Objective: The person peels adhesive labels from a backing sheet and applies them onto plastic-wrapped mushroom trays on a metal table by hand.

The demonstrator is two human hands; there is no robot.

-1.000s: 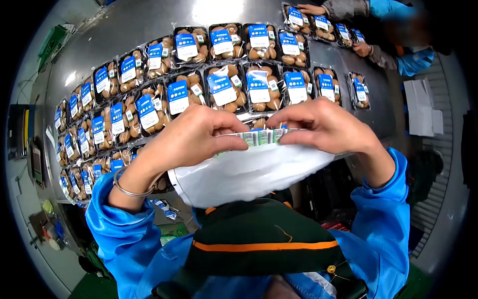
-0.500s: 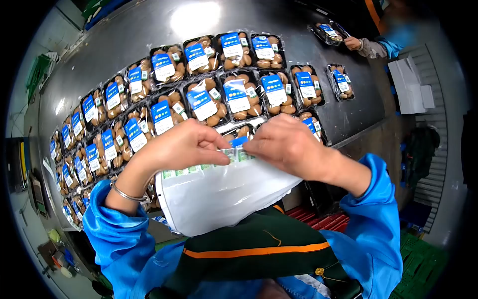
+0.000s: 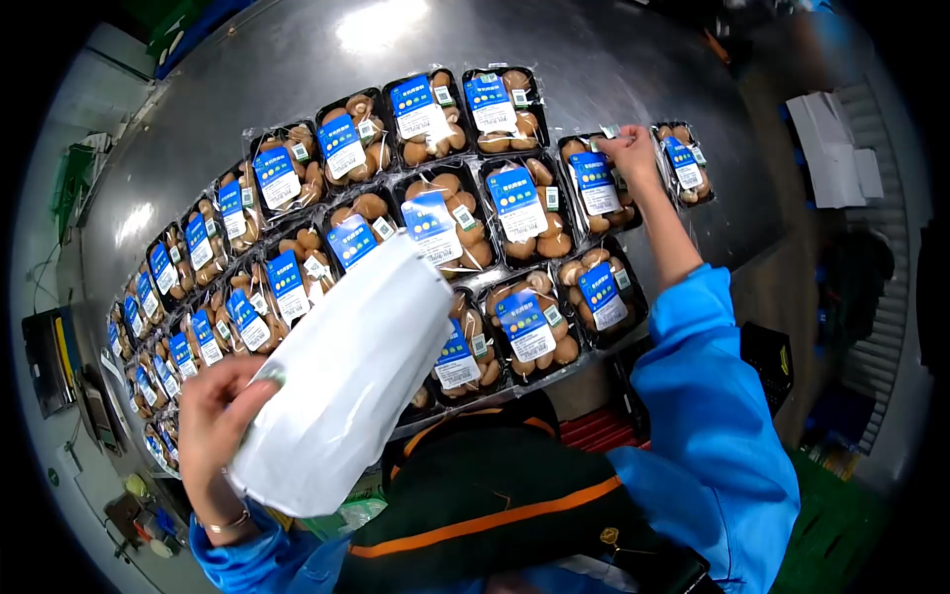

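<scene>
My left hand (image 3: pixel 223 411) is closed on the edge of a white sticker sheet (image 3: pixel 346 371), thumb on top, tilted over the front of the table. A bit of green print shows by the thumb. Stretched out to the right, my right hand (image 3: pixel 631 153) pinches a small sticker (image 3: pixel 608 132) at the upper edge of a mushroom pack (image 3: pixel 596 186). That pack is a black tray of brown mushrooms in clear film with a blue and white label. Another wrapped mushroom pack (image 3: pixel 685 166) lies just right of the hand.
Rows of similar mushroom packs (image 3: pixel 520 210) cover much of the metal table (image 3: pixel 614 79), many with a small square sticker. The sheet overlaps some front packs. White boxes (image 3: pixel 831 148) stand beyond the table's right edge.
My left hand has drawn the sheet down and left. My right hand has left the sheet and reached right to a pack. The other person's hand and pack are gone from the far side.
</scene>
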